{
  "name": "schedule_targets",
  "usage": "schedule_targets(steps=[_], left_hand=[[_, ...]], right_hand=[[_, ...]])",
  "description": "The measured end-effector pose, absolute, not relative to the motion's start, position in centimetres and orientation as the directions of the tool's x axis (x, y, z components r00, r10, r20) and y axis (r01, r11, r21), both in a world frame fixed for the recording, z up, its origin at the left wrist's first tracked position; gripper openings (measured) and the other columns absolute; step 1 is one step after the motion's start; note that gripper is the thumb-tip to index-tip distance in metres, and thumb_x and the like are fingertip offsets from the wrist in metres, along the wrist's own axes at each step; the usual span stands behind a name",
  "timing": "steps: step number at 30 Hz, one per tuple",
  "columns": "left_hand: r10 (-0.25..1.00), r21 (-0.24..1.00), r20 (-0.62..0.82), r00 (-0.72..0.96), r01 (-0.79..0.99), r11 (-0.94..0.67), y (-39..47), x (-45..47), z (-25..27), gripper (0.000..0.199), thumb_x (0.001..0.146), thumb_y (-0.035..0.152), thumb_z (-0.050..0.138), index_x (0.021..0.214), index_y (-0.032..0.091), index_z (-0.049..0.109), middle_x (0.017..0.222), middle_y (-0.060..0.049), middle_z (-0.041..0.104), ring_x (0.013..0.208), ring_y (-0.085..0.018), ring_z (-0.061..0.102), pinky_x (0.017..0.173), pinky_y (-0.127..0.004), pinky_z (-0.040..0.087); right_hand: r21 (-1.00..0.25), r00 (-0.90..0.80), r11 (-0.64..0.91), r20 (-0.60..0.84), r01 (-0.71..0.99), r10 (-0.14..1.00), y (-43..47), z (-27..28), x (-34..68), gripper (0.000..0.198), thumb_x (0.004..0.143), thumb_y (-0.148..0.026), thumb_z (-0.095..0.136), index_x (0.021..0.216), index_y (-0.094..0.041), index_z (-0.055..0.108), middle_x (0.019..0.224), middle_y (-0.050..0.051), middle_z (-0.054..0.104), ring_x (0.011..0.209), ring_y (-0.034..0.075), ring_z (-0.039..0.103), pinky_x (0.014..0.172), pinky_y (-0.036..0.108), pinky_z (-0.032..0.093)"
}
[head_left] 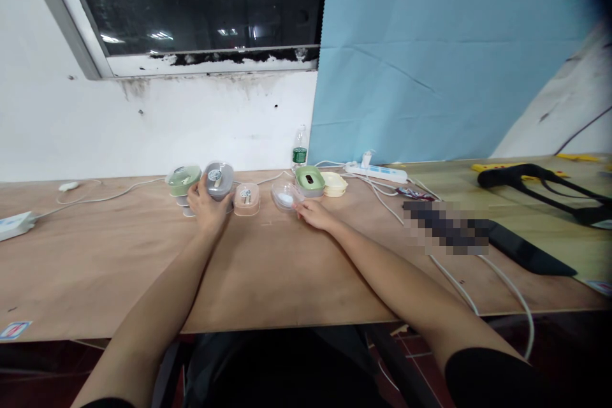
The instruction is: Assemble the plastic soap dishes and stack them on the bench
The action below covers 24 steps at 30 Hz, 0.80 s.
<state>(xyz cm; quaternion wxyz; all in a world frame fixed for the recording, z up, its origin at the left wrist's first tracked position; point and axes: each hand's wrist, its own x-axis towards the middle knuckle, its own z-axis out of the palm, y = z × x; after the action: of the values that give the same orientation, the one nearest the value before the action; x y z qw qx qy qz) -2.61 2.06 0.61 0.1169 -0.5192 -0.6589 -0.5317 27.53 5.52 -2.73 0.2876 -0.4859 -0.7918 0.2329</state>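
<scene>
My left hand (pixel 209 206) is closed round a small grey box with a clear lid (pixel 220 180), thumb and fingers on its near sides. Left of it stands a stack topped by a green box with a clear lid (pixel 184 180). A pink lidded box (pixel 247 199) sits just to the right of the grey one. With its fingertips my right hand (pixel 313 213) pinches the edge of a clear plastic lid (pixel 285 196), which has a whitish middle. Behind that lid are a green box (pixel 310 181) showing its inside and a pale yellow box (pixel 333 184).
A plastic bottle (pixel 299 148) stands by the wall. White power strips (pixel 377 172) and cables run along the table's back and right. A black frame-like object (pixel 540 188) and a dark flat object (pixel 530 247) lie at the right. The wooden table (pixel 287 280) ends near my lap.
</scene>
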Motion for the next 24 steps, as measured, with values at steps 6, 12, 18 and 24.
schedule_targets(steps=[6, 12, 18, 24], left_hand=[[0.568, 0.573, 0.703, -0.429, 0.814, -0.095, 1.99, -2.42, 0.58, 0.084, 0.064, 0.042, 0.074, 0.137, 0.02, 0.038, 0.128, -0.016, 0.038, 0.123, -0.036, 0.037, 0.102, -0.054, 0.031], [0.582, 0.575, 0.694, -0.425, 0.813, -0.091, 1.93, -2.39, 0.54, 0.086, 0.064, 0.045, 0.072, 0.137, 0.019, 0.037, 0.125, -0.016, 0.041, 0.122, -0.037, 0.038, 0.101, -0.055, 0.032], [0.588, 0.576, 0.69, -0.423, 0.813, -0.091, 1.8, -2.24, 0.6, 0.083, 0.063, 0.036, 0.069, 0.137, 0.018, 0.035, 0.127, -0.017, 0.039, 0.124, -0.037, 0.036, 0.102, -0.055, 0.031], [0.603, 0.548, 0.695, -0.391, 0.831, -0.092, 1.88, -1.98, 0.34, 0.084, 0.063, 0.034, 0.069, 0.138, 0.018, 0.035, 0.127, -0.017, 0.038, 0.122, -0.038, 0.038, 0.101, -0.054, 0.031]], right_hand=[[-0.63, -0.38, 0.445, 0.246, 0.636, 0.892, 5.81, -2.98, 27.55, 0.061, 0.088, -0.065, 0.034, 0.061, -0.016, 0.058, 0.057, 0.002, 0.055, 0.056, 0.014, 0.05, 0.056, 0.025, 0.033], [-0.63, -0.381, 0.44, 0.237, 0.64, 0.894, 5.78, -2.95, 27.57, 0.06, 0.088, -0.064, 0.034, 0.061, -0.016, 0.058, 0.058, 0.002, 0.056, 0.056, 0.014, 0.05, 0.056, 0.025, 0.033], [-0.629, -0.373, 0.438, 0.243, 0.642, 0.895, 5.68, -2.89, 27.56, 0.06, 0.088, -0.064, 0.034, 0.062, -0.016, 0.058, 0.058, 0.001, 0.055, 0.056, 0.014, 0.051, 0.056, 0.025, 0.033], [-0.625, -0.367, 0.436, 0.246, 0.648, 0.897, 5.76, -3.0, 27.58, 0.061, 0.088, -0.065, 0.032, 0.063, -0.017, 0.059, 0.06, 0.002, 0.055, 0.06, 0.015, 0.052, 0.058, 0.025, 0.034]])
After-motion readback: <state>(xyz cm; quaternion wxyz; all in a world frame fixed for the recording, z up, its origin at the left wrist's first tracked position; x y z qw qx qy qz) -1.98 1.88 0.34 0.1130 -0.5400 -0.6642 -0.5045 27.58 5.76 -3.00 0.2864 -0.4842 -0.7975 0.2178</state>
